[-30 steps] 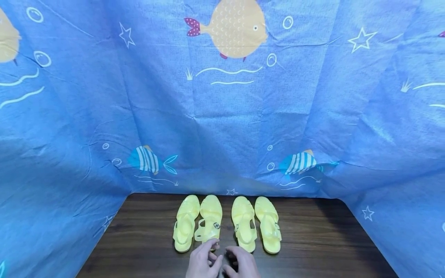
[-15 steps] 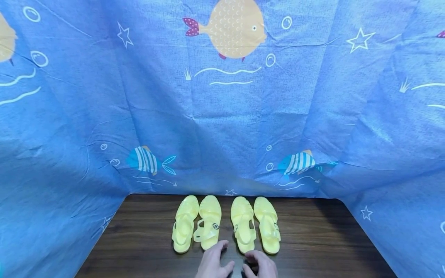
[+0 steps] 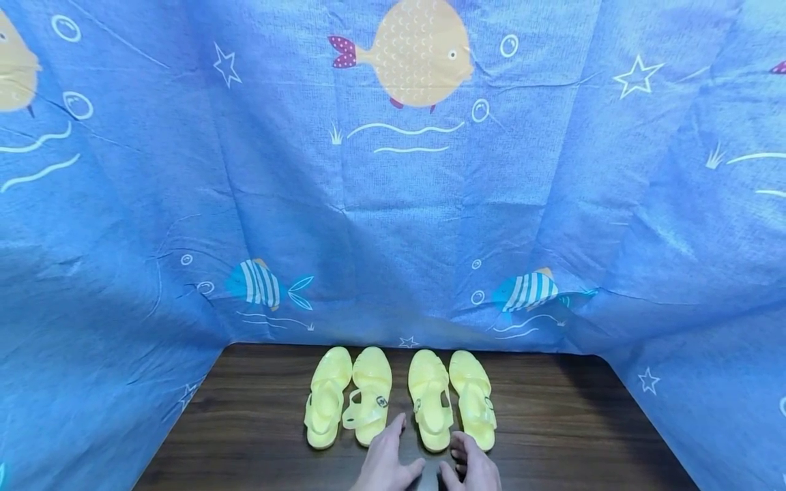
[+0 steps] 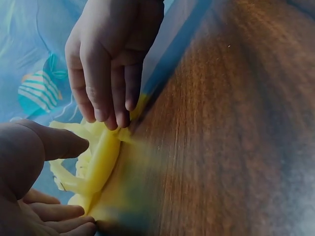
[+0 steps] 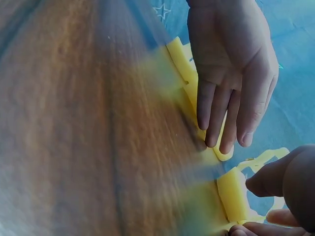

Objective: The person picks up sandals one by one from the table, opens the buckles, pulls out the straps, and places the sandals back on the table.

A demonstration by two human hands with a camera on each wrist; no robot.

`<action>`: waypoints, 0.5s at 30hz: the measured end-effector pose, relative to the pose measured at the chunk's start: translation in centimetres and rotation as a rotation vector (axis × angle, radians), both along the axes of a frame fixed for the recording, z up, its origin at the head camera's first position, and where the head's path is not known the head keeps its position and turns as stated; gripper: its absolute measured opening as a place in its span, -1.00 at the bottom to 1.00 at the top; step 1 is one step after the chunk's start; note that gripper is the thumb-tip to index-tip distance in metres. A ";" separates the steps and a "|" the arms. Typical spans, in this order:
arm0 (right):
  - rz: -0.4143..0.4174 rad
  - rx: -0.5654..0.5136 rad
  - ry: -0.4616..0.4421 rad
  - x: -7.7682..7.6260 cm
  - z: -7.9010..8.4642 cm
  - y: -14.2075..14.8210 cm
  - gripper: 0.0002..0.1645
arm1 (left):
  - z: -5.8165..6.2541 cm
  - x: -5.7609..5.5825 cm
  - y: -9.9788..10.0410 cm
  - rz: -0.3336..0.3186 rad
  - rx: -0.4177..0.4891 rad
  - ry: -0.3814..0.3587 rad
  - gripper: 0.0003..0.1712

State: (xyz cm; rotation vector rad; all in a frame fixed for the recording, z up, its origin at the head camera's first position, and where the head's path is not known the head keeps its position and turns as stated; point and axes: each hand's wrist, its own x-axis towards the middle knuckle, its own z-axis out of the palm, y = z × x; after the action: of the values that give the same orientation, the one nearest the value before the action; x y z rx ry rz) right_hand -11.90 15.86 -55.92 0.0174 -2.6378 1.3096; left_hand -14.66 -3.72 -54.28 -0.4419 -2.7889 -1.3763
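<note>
Several pale yellow jelly sandals lie in a row, toes toward the curtain. In the head view my left hand [image 3: 387,458] is near the heel of the third sandal from the left [image 3: 430,402], on its left side, fingers extended and thumb apart. My right hand [image 3: 473,467] is at that heel's right, fingers loosely bent, close below the rightmost sandal [image 3: 473,402]. The second sandal [image 3: 371,395] has its strap sticking out to the left. In the left wrist view, the left thumb and fingers are spread beside a yellow sandal [image 4: 103,160]. Neither hand grips anything.
The dark wooden table [image 3: 245,436] bears the sandals. A blue fabric curtain [image 3: 399,239] printed with fish and stars hangs behind and along both sides. At the far left lies the leftmost sandal [image 3: 325,402], touching or close to its neighbour.
Both hands have moved right, from below the second and third sandals to either side of the third sandal's heel. The left fingers have straightened. The sandals stay in place.
</note>
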 end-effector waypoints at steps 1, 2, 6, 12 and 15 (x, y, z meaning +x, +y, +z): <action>-0.001 -0.001 -0.001 -0.1 0.0 0.0 -0.38 | 0.0 -0.1 0.1 0.005 0.004 -0.013 -0.03; -0.001 0.000 0.000 -0.1 0.0 0.1 -0.35 | 0.0 -0.2 0.2 0.009 0.010 -0.024 -0.01; 0.002 0.009 0.011 -0.5 0.0 0.2 -0.28 | -0.2 -0.7 0.6 0.010 0.070 -0.099 0.04; 0.045 0.028 0.042 -1.1 0.2 0.2 -0.24 | -0.3 -1.7 1.0 0.002 0.169 -0.212 0.09; 0.080 0.030 0.038 -1.5 0.4 0.2 -0.23 | -0.4 -2.1 1.2 -0.002 0.183 -0.229 0.10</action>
State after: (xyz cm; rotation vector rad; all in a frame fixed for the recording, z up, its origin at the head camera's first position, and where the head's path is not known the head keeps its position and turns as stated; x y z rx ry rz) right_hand -13.36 16.02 -55.56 0.1516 -2.6496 1.2808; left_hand -16.75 -2.51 -54.73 -0.3006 -2.7938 -1.7675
